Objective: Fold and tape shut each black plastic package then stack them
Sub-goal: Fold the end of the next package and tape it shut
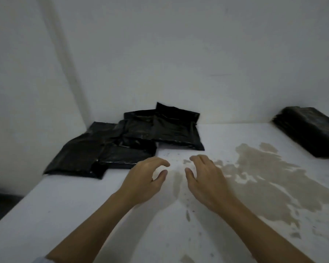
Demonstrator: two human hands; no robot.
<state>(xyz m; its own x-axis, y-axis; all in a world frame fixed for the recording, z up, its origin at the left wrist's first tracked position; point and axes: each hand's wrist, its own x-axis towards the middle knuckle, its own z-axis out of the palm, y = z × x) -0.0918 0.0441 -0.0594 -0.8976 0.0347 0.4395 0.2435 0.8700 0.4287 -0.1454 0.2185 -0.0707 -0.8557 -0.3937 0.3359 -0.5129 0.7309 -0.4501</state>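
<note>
Several black plastic packages (125, 141) lie in a loose overlapping heap at the table's back left corner, against the wall. A neater stack of black packages (310, 130) sits at the far right edge. My left hand (146, 177) hovers just in front of the heap, fingers loosely curled, holding nothing. My right hand (205, 177) is beside it, a short gap apart, fingers spread and relaxed, also empty. Neither hand touches a package.
The white table (84, 215) carries a large brownish stain (270, 183) on its right half. White walls close off the back and left. The table's left edge drops to a dark floor area (2, 207).
</note>
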